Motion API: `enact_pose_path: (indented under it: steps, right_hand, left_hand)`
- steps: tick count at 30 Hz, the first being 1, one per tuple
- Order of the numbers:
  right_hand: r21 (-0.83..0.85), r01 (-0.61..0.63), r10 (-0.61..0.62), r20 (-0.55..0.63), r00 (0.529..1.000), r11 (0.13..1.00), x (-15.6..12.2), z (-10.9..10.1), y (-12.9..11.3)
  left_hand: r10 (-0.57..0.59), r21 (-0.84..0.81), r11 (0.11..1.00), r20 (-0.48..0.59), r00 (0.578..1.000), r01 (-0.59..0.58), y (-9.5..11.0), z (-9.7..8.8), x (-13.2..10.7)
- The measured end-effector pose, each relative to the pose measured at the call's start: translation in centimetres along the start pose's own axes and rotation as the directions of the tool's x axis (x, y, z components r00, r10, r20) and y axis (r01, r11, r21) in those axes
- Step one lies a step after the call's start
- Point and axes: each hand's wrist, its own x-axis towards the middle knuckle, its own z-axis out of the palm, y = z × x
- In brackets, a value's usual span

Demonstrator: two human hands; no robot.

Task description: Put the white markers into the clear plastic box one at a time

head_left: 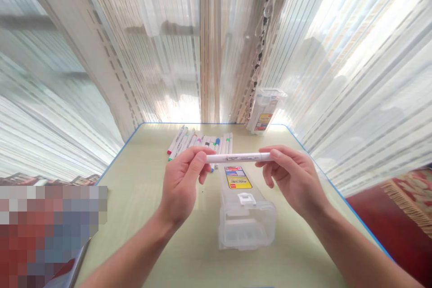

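Observation:
A white marker (241,158) with dark print on its barrel is held level above the table. My left hand (184,180) pinches its left end between thumb and fingers, and my right hand (293,175) pinches the right end. Both ends are partly covered by my fingers. Just below it lies a clear plastic marker case (248,229) on its side, with a yellow, red and blue label and a white latch; its near end faces me. Beyond my left hand, several white markers (182,141) with coloured ends lie side by side in a loose row.
A second clear case (265,110) with a similar label stands upright at the back right corner. The pale green table (131,193) has a blue edge. Sheer curtains (168,54) hang behind it, and a red fringed fabric is at the right.

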Motion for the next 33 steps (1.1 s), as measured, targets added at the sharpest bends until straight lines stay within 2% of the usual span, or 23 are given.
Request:
enact_pose_path:
  steps: [15, 33]
  right_hand:
    - [-0.018, 0.012, -0.012, 0.031, 0.999, 1.0, 0.0, -0.1, 0.6]
    - [-0.124, 0.041, -0.037, 0.034, 0.999, 0.991, 0.1, -0.1, 1.1]
  left_hand:
    - [0.021, 0.161, 0.987, -0.034, 0.999, -0.015, 0.3, 0.4, 0.1]
    - [0.017, 0.165, 0.986, -0.033, 0.999, -0.011, 0.1, 0.2, 0.2]
